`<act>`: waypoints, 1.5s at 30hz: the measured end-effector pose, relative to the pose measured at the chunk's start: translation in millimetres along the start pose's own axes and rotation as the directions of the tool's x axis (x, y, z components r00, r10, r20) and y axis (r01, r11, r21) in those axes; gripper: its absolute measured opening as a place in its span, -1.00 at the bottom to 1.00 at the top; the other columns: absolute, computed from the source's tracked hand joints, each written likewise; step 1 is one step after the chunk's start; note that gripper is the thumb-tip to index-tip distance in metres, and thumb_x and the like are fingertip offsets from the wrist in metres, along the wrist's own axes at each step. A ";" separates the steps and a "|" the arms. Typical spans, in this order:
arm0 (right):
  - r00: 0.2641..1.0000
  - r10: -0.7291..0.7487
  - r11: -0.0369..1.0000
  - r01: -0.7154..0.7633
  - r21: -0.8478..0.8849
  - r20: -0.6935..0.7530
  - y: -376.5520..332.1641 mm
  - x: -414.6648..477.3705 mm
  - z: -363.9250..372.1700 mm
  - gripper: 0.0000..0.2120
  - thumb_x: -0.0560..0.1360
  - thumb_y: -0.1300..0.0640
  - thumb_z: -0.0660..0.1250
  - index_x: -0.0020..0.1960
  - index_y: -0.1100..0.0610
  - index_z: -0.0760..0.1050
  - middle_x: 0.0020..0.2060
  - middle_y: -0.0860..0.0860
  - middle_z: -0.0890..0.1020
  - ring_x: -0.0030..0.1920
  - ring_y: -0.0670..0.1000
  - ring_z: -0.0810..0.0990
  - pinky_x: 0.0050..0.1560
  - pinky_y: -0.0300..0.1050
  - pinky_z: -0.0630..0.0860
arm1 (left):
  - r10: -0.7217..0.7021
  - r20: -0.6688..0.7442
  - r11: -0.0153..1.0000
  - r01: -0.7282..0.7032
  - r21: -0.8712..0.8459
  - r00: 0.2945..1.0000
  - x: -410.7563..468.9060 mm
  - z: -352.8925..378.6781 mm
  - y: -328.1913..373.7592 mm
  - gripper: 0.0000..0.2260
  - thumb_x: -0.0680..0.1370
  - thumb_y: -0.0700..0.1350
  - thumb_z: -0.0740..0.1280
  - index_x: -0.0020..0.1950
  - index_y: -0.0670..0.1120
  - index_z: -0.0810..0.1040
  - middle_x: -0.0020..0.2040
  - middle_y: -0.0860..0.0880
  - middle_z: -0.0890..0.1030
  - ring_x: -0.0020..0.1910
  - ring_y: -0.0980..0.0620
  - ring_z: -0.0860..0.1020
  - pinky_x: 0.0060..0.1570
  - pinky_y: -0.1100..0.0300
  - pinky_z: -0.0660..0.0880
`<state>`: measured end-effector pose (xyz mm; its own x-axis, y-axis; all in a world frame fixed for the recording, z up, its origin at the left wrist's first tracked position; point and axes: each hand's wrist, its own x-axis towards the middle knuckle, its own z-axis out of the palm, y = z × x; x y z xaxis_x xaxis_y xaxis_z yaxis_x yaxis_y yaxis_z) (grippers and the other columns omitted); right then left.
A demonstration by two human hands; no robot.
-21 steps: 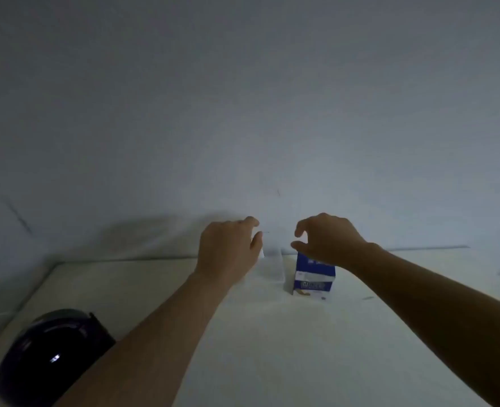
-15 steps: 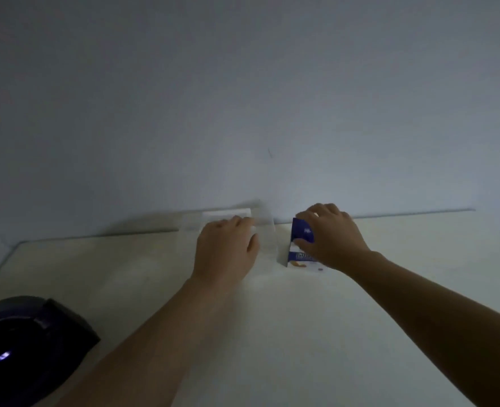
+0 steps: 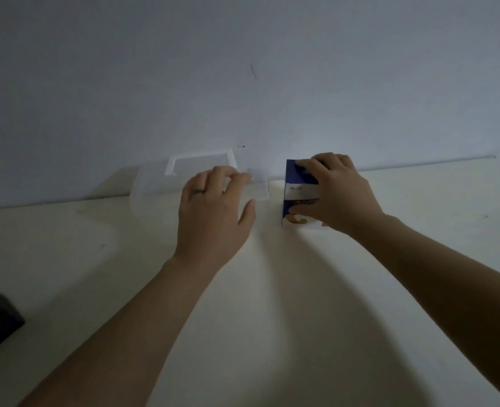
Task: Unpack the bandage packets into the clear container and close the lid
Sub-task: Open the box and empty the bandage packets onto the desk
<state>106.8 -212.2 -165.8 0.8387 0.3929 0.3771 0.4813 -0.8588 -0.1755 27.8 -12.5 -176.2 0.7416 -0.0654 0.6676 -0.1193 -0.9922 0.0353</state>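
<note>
Cream flat surface (image 3: 272, 289) filled the lower half of the frame, meeting a pale wall at mid-height. Clear plastic container with a white lid handle (image 3: 154, 183) sat centre-left, back against the wall. Its lid looked down, though the plastic was too see-through to be sure. No packets were seen inside.

Blue-and-white cardboard bandage box (image 3: 298, 195) stood upright just right of the container, a small gap between them. It probably stood close so packets travel a short way. It had a dark blue top, a white band and an orange mark low on the front. The print was unreadable and the flap looked unopened.

Left hand (image 3: 210, 218), centre: grip spread, fingers laid over the container's right end, thumb out. It was likely steadying the container or reaching for a latch.

Right hand (image 3: 340, 195): grip pinching the box, fingers over the top, thumb low on the front, likely to lift or open it.

Dark ring (image 3: 199, 191) on a left finger.
</note>
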 end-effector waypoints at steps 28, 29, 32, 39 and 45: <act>0.897 -0.189 0.886 0.331 0.325 -0.398 -79.5 -155.1 0.7 -0.72 0.44 0.06 0.40 0.08 0.00 0.37 0.31 0.06 0.40 0.32 0.02 0.35 0.02 -0.10 0.59 | -0.082 0.416 0.458 0.405 -0.791 0.906 -109.5 -42.3 25.0 -0.30 0.51 -0.01 0.35 0.51 0.20 0.01 0.16 0.20 0.48 0.18 0.15 0.51 0.07 0.16 0.54; 0.886 -0.190 0.888 0.339 0.312 -0.423 -81.7 -152.6 3.0 -0.76 0.44 0.01 0.36 0.05 0.00 0.39 0.28 0.06 0.44 0.31 0.02 0.37 0.04 -0.09 0.58 | -0.093 0.414 0.456 0.408 -0.791 0.906 -109.3 -41.6 23.9 -0.30 0.50 0.01 0.35 0.51 0.19 0.01 0.17 0.18 0.48 0.17 0.15 0.51 0.08 0.15 0.55; 0.868 -0.205 0.882 0.364 0.300 -0.452 -89.3 -144.6 6.7 -0.77 0.44 -0.02 0.30 0.03 0.07 0.51 0.20 0.05 0.52 0.29 0.01 0.39 0.13 -0.13 0.51 | -0.125 0.408 0.445 0.418 -0.792 0.905 -107.8 -39.5 19.2 -0.30 0.49 0.06 0.35 0.52 0.18 0.02 0.16 0.15 0.52 0.11 0.16 0.55 0.08 0.11 0.56; 0.877 -0.145 0.880 0.326 0.345 -0.457 -97.4 -135.4 3.5 -0.81 0.44 0.01 0.32 -0.06 0.10 0.61 0.11 0.02 0.59 0.20 0.02 0.50 0.13 -0.19 0.47 | -0.158 0.396 0.425 0.424 -0.800 0.905 -106.0 -40.4 14.9 -0.29 0.43 0.21 0.30 0.51 0.18 0.07 0.11 0.21 0.53 0.02 0.26 0.57 0.03 0.23 0.55; 0.885 -0.184 0.924 0.304 0.233 -0.429 -105.5 -129.5 -5.1 -0.88 0.44 0.08 0.33 -0.12 0.09 0.62 0.05 0.04 0.61 0.07 0.08 0.53 0.12 -0.06 0.44 | -0.175 0.394 0.425 0.430 -0.797 0.902 -104.5 -39.6 14.0 -0.22 0.34 0.30 0.24 0.51 0.14 0.07 0.11 0.19 0.53 0.02 0.23 0.58 -0.02 0.25 0.55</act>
<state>-53.9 -174.2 -191.4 0.5443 0.3645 0.7555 0.7592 -0.5971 -0.2589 -77.5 -15.3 -216.0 0.9501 0.0726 0.3033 -0.2576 -0.3655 0.8945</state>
